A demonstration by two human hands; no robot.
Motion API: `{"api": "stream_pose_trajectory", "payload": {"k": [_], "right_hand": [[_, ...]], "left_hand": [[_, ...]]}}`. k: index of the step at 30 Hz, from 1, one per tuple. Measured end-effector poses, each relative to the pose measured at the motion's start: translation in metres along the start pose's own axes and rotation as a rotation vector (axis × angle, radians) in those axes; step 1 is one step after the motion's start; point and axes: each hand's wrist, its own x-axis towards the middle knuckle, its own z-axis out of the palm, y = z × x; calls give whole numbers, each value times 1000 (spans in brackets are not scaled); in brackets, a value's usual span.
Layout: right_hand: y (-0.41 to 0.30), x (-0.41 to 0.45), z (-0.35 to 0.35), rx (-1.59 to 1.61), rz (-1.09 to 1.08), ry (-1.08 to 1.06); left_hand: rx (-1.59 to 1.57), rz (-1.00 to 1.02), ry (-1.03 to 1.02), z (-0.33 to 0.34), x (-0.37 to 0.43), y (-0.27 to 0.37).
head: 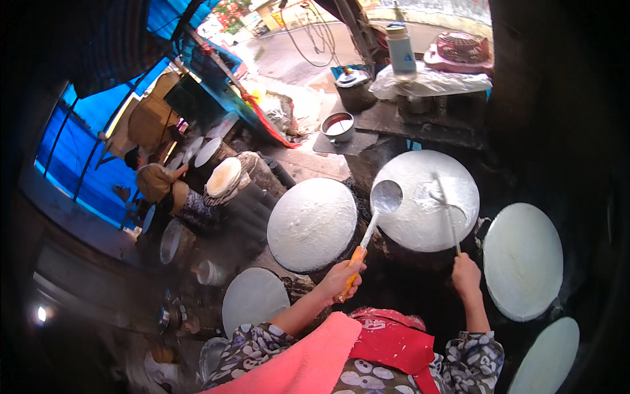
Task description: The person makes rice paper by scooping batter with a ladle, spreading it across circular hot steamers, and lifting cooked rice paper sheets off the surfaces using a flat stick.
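Note:
My left hand (342, 283) grips the orange handle of a metal ladle (387, 197). The ladle's round bowl, coated white, hangs at the left edge of a round griddle (424, 165) covered with wet white batter. In my right hand (466, 274) is the end of a thin-handled batter spreader (450, 216). Its head, somewhat blurred, lies over the batter, where smooth curved streaks show. Left of the ladle, a second griddle (312, 224) bears a bumpy white layer. A pale round sheet or lid (522, 261) sits to the right of my right hand.
Another pale disc (258, 300) lies beside my left forearm, and one (546, 357) at lower right. Beyond the griddles are a bowl of white liquid (338, 127), a lidded pot (353, 88) and a jar (401, 51). Further left, a person (157, 182) works by round pans.

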Motion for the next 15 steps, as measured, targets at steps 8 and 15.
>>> {"api": "stream_pose_trajectory", "payload": {"k": [8,15], "right_hand": [[18,13,-6,-77,-125,-94],[30,55,4,-118,-104,-73]], "left_hand": [[42,-46,26,0,14,10],[75,-33,87,-9,15,26]]}}
